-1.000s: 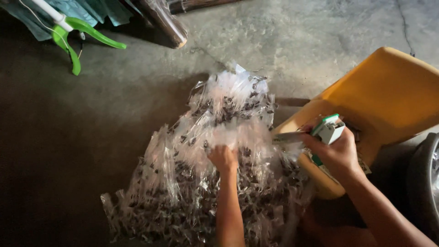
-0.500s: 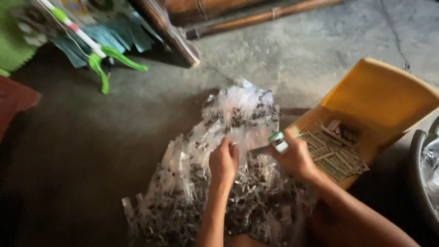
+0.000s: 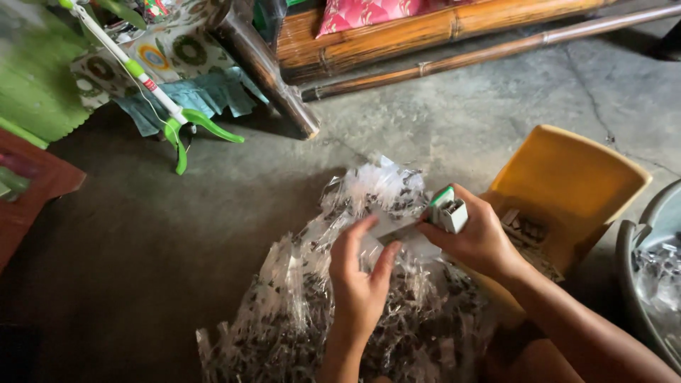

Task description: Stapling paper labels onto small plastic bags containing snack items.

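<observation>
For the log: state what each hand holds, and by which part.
Right hand grips a small white-and-green stapler around its body. Left hand pinches a clear plastic packet at its edge.

— What's in the stapler (image 3: 448,211)?
— A small clear packet (image 3: 397,227), dark bits inside, held flat.
— And the pile (image 3: 355,312)?
— Crinkled clear packets heaped at six o'clock, spreading toward eleven.
</observation>
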